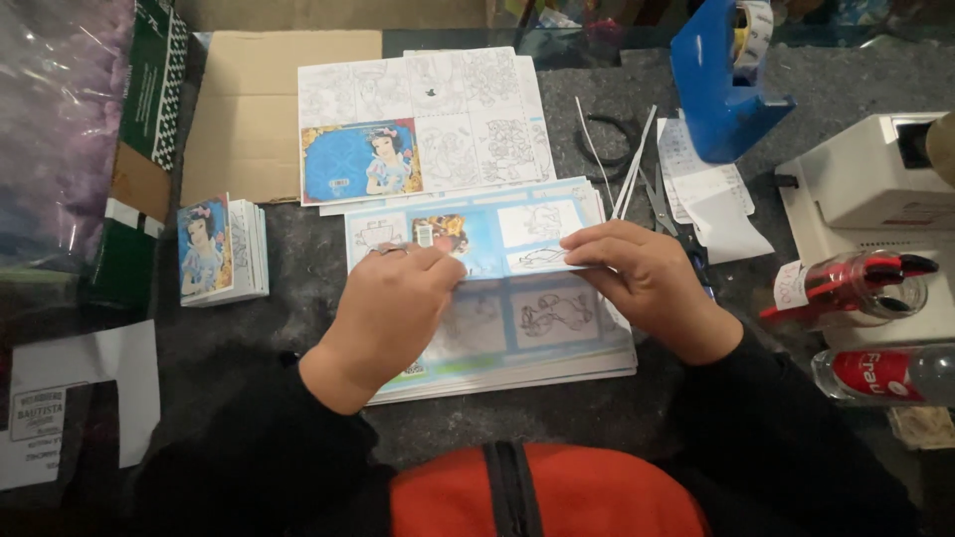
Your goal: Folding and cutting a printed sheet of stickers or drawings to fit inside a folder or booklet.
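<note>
**Both hands on a folded printed sheet over a stack of sheets**

Presently, the left hand (393,313) lies across the light blue printed sheet (497,239), its fingers curled down and pinching the sheet's fold at the left-centre. The right hand (647,283) grips the same sheet at its right edge, fingers bent over the fold and thumb beneath. The sheet is folded back on itself and rests on top of a stack of like sheets (537,343), which lies on the dark grey tabletop (298,249) directly before the person.

Behind the stack lies a second pile of printed sheets (428,124), mostly line drawings with one coloured panel. A small pile of cut booklets (221,249) stands well to the left. A flat piece of cardboard (249,109) lies at the far left. To the right are scissors (657,194), partly hidden, a blue tape dispenser (721,85), a white machine (875,179), a clear jar of red-handled tools (856,288) and a plastic bottle with a red label (880,376).
</note>
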